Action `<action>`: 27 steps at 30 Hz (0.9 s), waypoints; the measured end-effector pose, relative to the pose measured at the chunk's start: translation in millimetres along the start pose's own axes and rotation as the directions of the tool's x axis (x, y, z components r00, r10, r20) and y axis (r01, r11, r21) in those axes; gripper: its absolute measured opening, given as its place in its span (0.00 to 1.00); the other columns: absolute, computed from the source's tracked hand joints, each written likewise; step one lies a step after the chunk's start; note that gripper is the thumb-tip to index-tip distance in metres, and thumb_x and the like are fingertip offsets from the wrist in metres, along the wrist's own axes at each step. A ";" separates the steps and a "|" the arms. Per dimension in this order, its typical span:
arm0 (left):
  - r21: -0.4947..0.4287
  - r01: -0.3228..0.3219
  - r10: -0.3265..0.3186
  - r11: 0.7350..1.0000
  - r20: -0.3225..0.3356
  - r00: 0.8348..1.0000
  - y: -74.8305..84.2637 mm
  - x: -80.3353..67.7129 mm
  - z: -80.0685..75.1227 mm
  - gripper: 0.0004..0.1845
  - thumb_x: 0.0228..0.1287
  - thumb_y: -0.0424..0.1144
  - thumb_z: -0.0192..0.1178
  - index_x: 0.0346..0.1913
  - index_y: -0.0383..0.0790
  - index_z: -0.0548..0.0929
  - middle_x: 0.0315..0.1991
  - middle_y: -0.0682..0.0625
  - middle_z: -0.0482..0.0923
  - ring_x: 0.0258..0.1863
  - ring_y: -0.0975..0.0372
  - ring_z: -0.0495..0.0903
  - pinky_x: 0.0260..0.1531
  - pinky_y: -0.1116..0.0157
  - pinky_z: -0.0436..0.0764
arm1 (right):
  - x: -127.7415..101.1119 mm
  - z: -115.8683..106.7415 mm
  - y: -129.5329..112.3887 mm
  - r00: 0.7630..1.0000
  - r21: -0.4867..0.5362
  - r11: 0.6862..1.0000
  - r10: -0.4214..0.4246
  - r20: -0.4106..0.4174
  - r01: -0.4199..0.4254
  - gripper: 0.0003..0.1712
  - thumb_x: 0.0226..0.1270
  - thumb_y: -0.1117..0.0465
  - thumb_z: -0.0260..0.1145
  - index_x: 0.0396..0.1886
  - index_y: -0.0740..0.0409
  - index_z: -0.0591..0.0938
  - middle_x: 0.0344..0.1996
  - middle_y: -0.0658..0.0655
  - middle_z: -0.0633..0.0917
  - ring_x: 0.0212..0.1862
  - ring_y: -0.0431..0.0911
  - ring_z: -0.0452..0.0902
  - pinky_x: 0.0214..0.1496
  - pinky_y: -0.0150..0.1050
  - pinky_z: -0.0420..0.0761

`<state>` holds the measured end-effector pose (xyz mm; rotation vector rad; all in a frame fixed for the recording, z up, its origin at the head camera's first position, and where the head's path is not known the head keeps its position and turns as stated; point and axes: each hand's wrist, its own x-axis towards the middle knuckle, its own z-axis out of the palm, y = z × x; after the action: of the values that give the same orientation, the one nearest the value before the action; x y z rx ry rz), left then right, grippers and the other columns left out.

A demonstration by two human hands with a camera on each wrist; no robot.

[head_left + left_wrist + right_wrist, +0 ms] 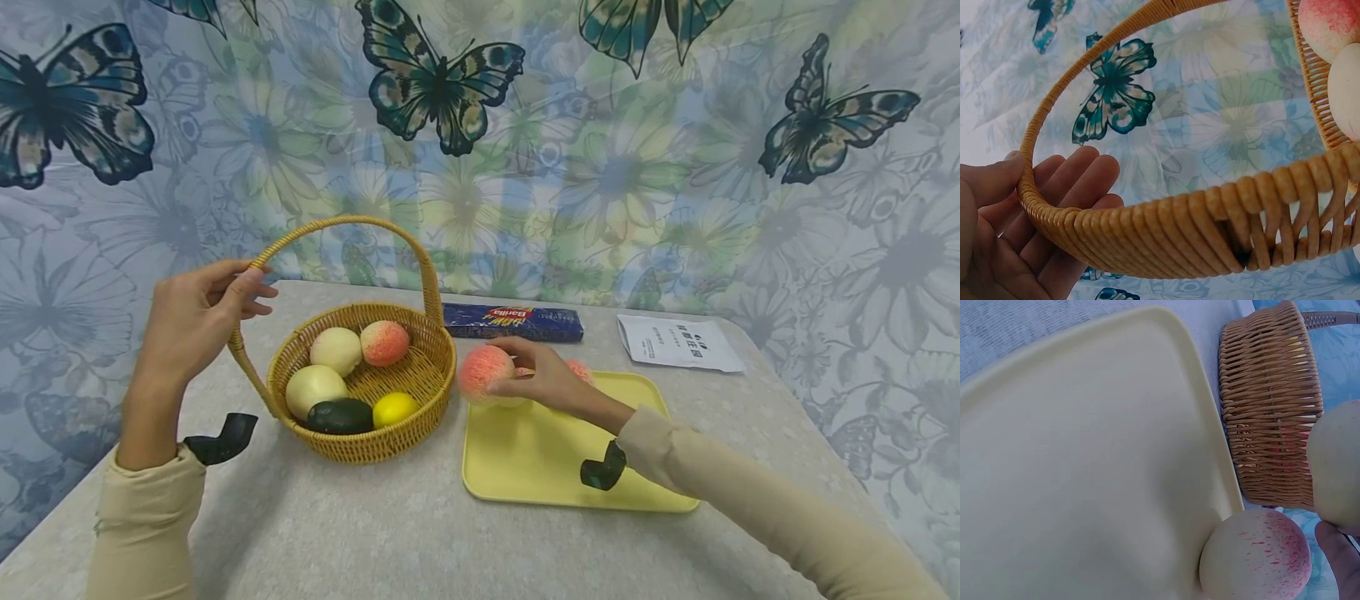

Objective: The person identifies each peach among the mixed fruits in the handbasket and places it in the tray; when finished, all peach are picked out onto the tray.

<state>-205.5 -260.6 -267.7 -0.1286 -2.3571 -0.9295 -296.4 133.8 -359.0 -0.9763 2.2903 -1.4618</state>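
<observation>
The left hand (197,317) pinches the basket handle (337,221) between thumb and fingers; a sideways pull could tip the wicker basket (352,450) and roll the lemon (395,409) out. The peach (483,372), gripped by the right hand (551,379), could drop if those fingers slacken. It sits just right of the basket, well apart from the left hand, near the yellow tray (540,467).

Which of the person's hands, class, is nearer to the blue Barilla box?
Right: the right hand holds a peach just in front of the box, while the left hand grips the basket handle, well to the box's left.
</observation>
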 end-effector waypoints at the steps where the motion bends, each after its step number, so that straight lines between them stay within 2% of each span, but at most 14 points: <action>1: 0.001 0.001 -0.001 1.000 0.000 1.000 0.1 -0.1 -0.1 0.21 0.73 0.48 0.51 0.55 0.34 0.80 0.40 0.34 0.84 0.26 0.84 0.78 0.28 0.84 0.77 | -1.1 -0.6 0.0 1.000 0.000 1.000 0.002 -0.002 -0.002 0.37 0.61 0.61 0.70 0.69 0.51 0.68 0.66 0.54 0.71 0.60 0.51 0.74 0.61 0.49 0.76; 6: 0.001 0.007 -0.007 1.000 0.003 1.000 0.9 -0.3 -0.3 0.22 0.73 0.48 0.51 0.56 0.34 0.80 0.41 0.34 0.84 0.26 0.84 0.77 0.28 0.85 0.77 | -6.4 -3.3 1.5 1.000 0.002 1.000 0.012 -0.020 -0.012 0.36 0.60 0.58 0.71 0.68 0.47 0.69 0.64 0.52 0.73 0.58 0.49 0.75 0.57 0.45 0.79; 11: 0.001 0.005 -0.005 1.000 0.006 1.000 1.7 -0.4 -0.4 0.22 0.73 0.49 0.50 0.56 0.34 0.79 0.41 0.34 0.83 0.27 0.84 0.77 0.28 0.85 0.77 | -10.2 -6.6 5.3 0.999 0.018 1.000 0.014 -0.037 -0.013 0.35 0.60 0.56 0.72 0.67 0.49 0.70 0.59 0.53 0.76 0.55 0.48 0.77 0.54 0.41 0.81; 18: -0.007 -0.007 0.007 1.000 0.004 1.000 1.3 0.2 0.4 0.21 0.73 0.47 0.51 0.55 0.33 0.80 0.40 0.33 0.83 0.26 0.84 0.77 0.28 0.84 0.78 | -16.9 -13.4 11.0 0.997 -0.047 0.998 0.027 -0.071 -0.030 0.36 0.60 0.52 0.71 0.67 0.51 0.70 0.57 0.52 0.78 0.52 0.46 0.78 0.51 0.42 0.81; 27: -0.006 -0.003 0.003 1.000 0.001 1.000 0.1 0.8 0.5 0.21 0.73 0.47 0.51 0.56 0.34 0.80 0.41 0.34 0.83 0.27 0.84 0.77 0.29 0.85 0.77 | -25.5 -21.7 15.7 0.995 -0.020 0.999 0.041 -0.096 -0.043 0.34 0.61 0.56 0.70 0.66 0.53 0.70 0.56 0.56 0.78 0.52 0.49 0.78 0.55 0.45 0.79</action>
<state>-206.3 -260.3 -267.5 -0.1355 -2.3547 -0.9354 -295.4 170.0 -366.2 -0.8764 2.3833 -1.5004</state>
